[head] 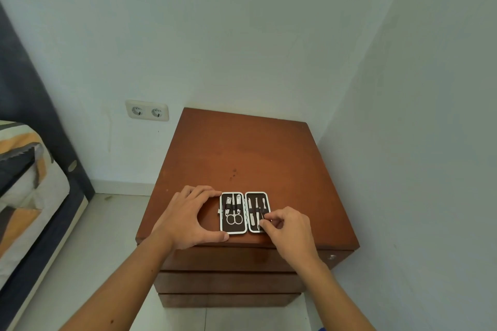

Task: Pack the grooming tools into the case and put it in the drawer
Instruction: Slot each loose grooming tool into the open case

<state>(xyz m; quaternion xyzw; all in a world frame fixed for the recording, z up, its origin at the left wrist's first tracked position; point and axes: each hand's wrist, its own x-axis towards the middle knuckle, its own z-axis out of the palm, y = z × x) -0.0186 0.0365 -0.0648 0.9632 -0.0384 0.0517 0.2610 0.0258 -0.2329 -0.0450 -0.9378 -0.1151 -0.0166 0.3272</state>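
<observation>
- The case [244,212] lies open at the front of the worktop [242,153], most tools already strapped in.
- My left hand [188,219] cups the case's left edge, fingers spread, steadying it.
- My right hand [285,226] pinches what looks like the last slim tool [260,223] into the right half.
- Left to do: close the case and put it in a drawer [228,259].
- No brand or writing I can read.

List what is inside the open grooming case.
The case lies open. Its left half holds two clippers and scissors; the right half holds slim metal tools. The right hand covers that half's lower corner.
</observation>
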